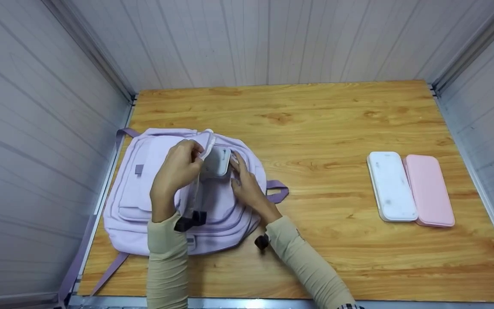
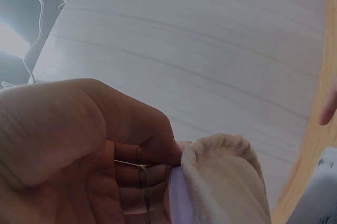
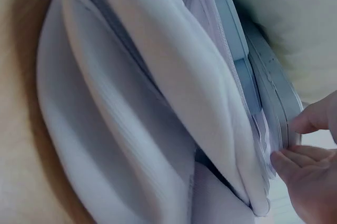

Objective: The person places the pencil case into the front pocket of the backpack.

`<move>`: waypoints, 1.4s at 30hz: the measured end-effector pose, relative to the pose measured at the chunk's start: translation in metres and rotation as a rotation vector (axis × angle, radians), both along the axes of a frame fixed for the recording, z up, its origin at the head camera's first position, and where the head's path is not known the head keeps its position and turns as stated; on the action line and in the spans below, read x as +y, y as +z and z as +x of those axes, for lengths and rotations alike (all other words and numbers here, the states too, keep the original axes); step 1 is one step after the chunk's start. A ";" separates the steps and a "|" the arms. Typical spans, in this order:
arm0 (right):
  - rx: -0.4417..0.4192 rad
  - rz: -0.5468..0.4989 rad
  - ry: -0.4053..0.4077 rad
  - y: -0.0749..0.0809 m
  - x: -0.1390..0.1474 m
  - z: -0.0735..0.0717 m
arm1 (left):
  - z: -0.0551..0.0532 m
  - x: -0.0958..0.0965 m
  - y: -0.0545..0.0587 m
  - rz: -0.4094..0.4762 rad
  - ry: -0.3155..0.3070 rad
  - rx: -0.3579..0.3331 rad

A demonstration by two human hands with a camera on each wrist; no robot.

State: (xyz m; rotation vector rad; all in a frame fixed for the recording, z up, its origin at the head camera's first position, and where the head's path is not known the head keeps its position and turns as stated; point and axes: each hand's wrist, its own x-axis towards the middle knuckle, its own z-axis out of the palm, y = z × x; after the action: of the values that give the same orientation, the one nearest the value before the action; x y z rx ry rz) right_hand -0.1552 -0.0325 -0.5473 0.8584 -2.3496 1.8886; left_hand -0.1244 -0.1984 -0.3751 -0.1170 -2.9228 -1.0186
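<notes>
A lilac backpack (image 1: pixel 144 184) lies on its back on the table, its front pocket pulled open. With thumb and fingers, my left hand (image 1: pixel 176 167) pinches the edge of the pocket flap (image 2: pixel 181 197), lifting it up. My right hand (image 1: pixel 247 184) holds a white pencil case (image 1: pixel 217 162) by its end, thumb on one face and fingers along the other. The case sticks partly out of the pocket; its lower part is hidden inside. Beside it in the right wrist view, a blue-grey case (image 3: pixel 231 19) shows within the pocket.
Toward the table's right side, a white pencil case (image 1: pixel 392 186) and a pink pencil case (image 1: pixel 429 191) lie side by side. Pale panel walls (image 1: pixel 247 43) stand around the wooden table (image 1: pixel 315 128). A purple strap (image 1: pixel 278 191) reaches out from the backpack's right side.
</notes>
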 end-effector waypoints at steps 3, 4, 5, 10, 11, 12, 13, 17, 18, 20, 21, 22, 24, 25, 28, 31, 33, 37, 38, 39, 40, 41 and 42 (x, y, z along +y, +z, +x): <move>-0.034 0.023 0.008 0.001 -0.004 -0.001 | 0.000 0.000 0.000 -0.001 0.001 -0.003; -0.048 0.035 0.011 0.002 -0.006 -0.001 | 0.000 -0.001 0.000 -0.002 0.001 -0.002; -0.057 0.051 0.009 0.003 -0.007 -0.001 | 0.000 0.000 0.000 -0.004 0.001 -0.001; -0.093 0.027 0.034 0.018 -0.013 0.005 | -0.001 0.001 0.000 -0.011 -0.006 0.015; -0.097 0.014 0.045 0.022 -0.014 0.007 | -0.001 0.001 -0.001 -0.012 -0.009 0.018; -0.102 0.008 0.059 0.027 -0.014 0.008 | -0.001 0.001 -0.001 -0.012 -0.011 0.022; -0.107 0.003 0.073 0.032 -0.015 0.009 | -0.001 0.001 -0.001 -0.014 -0.012 0.024; -0.131 -0.004 0.116 0.042 -0.016 0.011 | -0.001 0.002 0.000 -0.017 -0.013 0.026; -0.140 -0.012 0.123 0.043 -0.017 0.011 | -0.001 0.002 0.000 -0.020 -0.014 0.028; -0.154 -0.028 0.135 0.042 -0.018 0.012 | -0.001 0.003 0.000 -0.024 -0.015 0.030; -0.158 -0.036 0.142 0.041 -0.019 0.012 | 0.000 0.003 0.000 -0.028 -0.017 0.035; -0.157 -0.041 0.146 0.041 -0.020 0.012 | 0.000 0.003 0.001 -0.030 -0.019 0.038; -0.153 -0.044 0.156 0.040 -0.022 0.012 | 0.000 0.004 0.001 -0.032 -0.022 0.046; -0.149 -0.044 0.161 0.040 -0.022 0.012 | 0.000 0.004 0.001 -0.031 -0.023 0.049; -0.148 -0.042 0.168 0.040 -0.025 0.013 | -0.001 0.006 0.000 -0.024 -0.026 0.052; -0.143 -0.039 0.176 0.040 -0.026 0.014 | -0.001 0.006 0.000 -0.016 -0.028 0.046; -0.139 -0.036 0.183 0.039 -0.027 0.014 | -0.001 0.006 0.000 -0.010 -0.028 0.036; -0.129 -0.032 0.190 0.038 -0.025 0.013 | -0.002 0.005 -0.001 -0.001 -0.028 0.009; -0.132 -0.033 0.194 0.038 -0.024 0.012 | -0.002 0.005 -0.001 0.002 -0.026 0.002; -0.134 -0.033 0.194 0.038 -0.024 0.012 | -0.002 0.004 -0.001 0.003 -0.022 -0.004; -0.132 -0.031 0.198 0.038 -0.024 0.011 | -0.002 0.004 -0.001 0.004 -0.016 -0.010; -0.132 -0.028 0.200 0.038 -0.023 0.010 | -0.002 0.003 -0.002 0.006 -0.011 -0.014; -0.130 -0.026 0.202 0.039 -0.023 0.010 | -0.002 0.002 -0.002 0.007 -0.005 -0.017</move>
State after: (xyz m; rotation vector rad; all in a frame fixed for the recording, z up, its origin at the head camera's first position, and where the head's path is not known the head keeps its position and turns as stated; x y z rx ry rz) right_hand -0.1457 -0.0554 -0.5086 1.0376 -2.3853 2.1053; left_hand -0.1261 -0.1964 -0.3769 -0.1161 -2.9352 -1.0353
